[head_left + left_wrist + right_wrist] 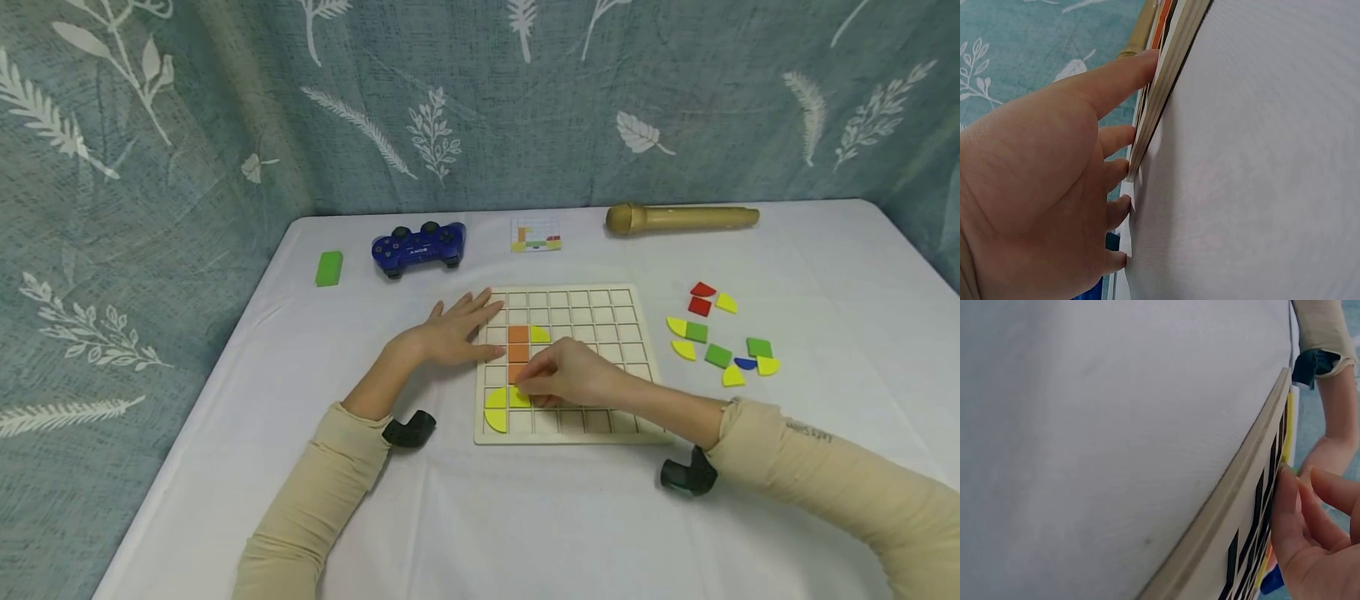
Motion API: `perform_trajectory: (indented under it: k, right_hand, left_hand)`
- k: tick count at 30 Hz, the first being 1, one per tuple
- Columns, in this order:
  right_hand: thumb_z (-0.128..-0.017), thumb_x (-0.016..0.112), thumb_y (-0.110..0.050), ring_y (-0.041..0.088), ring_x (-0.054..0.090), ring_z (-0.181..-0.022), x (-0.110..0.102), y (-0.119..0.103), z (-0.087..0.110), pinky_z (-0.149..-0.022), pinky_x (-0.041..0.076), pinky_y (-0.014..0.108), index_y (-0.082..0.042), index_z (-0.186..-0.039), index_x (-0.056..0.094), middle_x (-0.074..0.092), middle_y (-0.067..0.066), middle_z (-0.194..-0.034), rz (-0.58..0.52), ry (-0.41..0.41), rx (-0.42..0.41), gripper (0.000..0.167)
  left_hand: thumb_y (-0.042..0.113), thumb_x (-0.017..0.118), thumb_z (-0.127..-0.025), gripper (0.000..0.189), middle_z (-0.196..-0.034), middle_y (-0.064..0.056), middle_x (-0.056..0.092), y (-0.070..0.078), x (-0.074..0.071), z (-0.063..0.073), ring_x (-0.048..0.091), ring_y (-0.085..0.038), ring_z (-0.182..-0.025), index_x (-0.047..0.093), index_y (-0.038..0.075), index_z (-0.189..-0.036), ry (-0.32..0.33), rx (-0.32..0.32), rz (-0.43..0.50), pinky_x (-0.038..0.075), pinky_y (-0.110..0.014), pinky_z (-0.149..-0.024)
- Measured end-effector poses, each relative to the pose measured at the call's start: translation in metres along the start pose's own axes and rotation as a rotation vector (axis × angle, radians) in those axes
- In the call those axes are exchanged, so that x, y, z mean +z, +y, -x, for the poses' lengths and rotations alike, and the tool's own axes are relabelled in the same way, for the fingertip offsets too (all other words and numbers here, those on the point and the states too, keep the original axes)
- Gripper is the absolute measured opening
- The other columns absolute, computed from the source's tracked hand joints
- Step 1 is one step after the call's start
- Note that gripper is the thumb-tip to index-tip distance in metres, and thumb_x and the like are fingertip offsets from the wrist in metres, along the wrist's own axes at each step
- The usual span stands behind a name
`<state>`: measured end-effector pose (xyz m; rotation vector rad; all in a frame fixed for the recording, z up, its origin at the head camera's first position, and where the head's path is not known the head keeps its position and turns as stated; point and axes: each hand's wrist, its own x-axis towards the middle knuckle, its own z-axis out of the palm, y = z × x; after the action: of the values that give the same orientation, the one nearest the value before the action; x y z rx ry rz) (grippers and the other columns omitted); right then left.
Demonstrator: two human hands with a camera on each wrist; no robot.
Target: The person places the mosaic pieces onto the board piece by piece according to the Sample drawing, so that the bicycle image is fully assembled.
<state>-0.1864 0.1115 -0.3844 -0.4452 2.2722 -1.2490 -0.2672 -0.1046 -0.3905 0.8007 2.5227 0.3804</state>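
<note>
A wooden grid board [572, 436] lies on the table. My left hand [453, 333] rests spread at its left edge; in the left wrist view the thumb [1125, 78] touches the rim. Above the lower left cells my right hand [573, 375] pinches a yellow piece [517, 397], partly hidden by the fingertips, just below a column of orange squares [518, 353]. Yellow quarter-circles [496, 420] sit left of it, and another yellow quarter-circle [540, 334] lies beside the top orange square. In the right wrist view, the fingers [1288, 506] bend close over the grid.
Loose red, yellow, green and blue pieces [717, 356] lie right of the board. Behind it are a small pattern card [536, 235], a blue game controller [420, 247] and a gold microphone [682, 218]. A green block [328, 268] lies at the far left.
</note>
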Motion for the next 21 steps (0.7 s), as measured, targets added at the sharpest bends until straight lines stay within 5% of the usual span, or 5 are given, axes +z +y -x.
perform_trajectory:
  k: [21]
  right_hand:
    - [-0.094, 0.061, -0.011, 0.02, 0.065, -0.078, -0.0068, 0.0035, 0.0053, -0.071, 0.055, 0.033, -0.001, -0.11, 0.067, 0.069, 0.007, -0.087, -0.131, -0.058, 0.034, 0.019]
  left_hand:
    - [0.054, 0.049, -0.094, 0.081, -0.159, -0.004, -0.005, 0.0008, -0.0006, 0.0007, -0.006, -0.028, -0.143, 0.01, 0.018, -0.155, 0.0, -0.003, -0.002, -0.008, -0.055, -0.109]
